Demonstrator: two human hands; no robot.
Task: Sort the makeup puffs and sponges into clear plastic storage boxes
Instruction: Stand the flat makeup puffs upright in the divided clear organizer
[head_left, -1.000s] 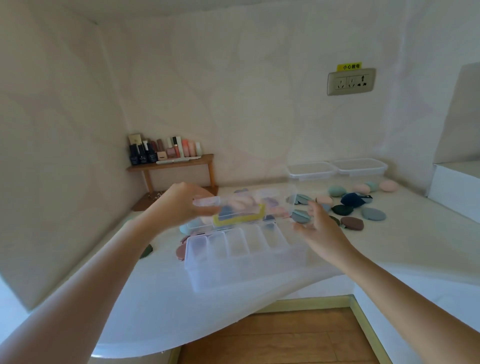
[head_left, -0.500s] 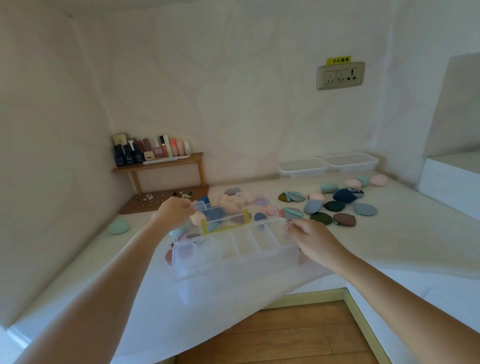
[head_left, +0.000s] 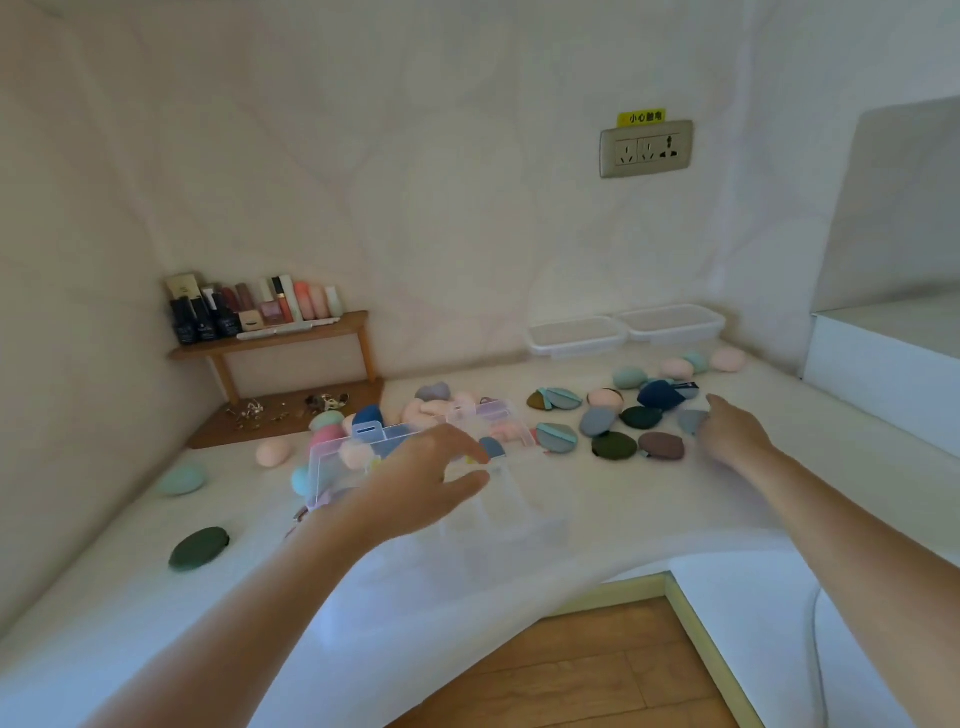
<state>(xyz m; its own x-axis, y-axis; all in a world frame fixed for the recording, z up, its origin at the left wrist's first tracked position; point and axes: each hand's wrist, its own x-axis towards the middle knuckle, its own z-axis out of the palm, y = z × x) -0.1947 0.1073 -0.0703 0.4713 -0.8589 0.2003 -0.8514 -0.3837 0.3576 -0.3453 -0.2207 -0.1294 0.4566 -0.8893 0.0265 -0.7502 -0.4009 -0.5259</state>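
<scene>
A clear compartment box lies open on the white table, its lid tipped back to the left. My left hand hovers over the box with fingers spread, holding nothing. Loose sponges in pink, blue and mint lie behind the lid. To the right lie several flat puffs, among them a dark green puff, a brown puff and a grey-blue puff. My right hand reaches beside the grey-blue puff, empty, with its index finger stretched out.
Two shut clear storage boxes stand at the back wall. A wooden shelf with cosmetics fills the left corner. A mint sponge and a dark green puff lie apart on the left. A white block stands right; the table's front edge drops to the floor.
My right hand left the box's right end and moved right to the puffs. My left hand let go of the lid and came over the open box.
</scene>
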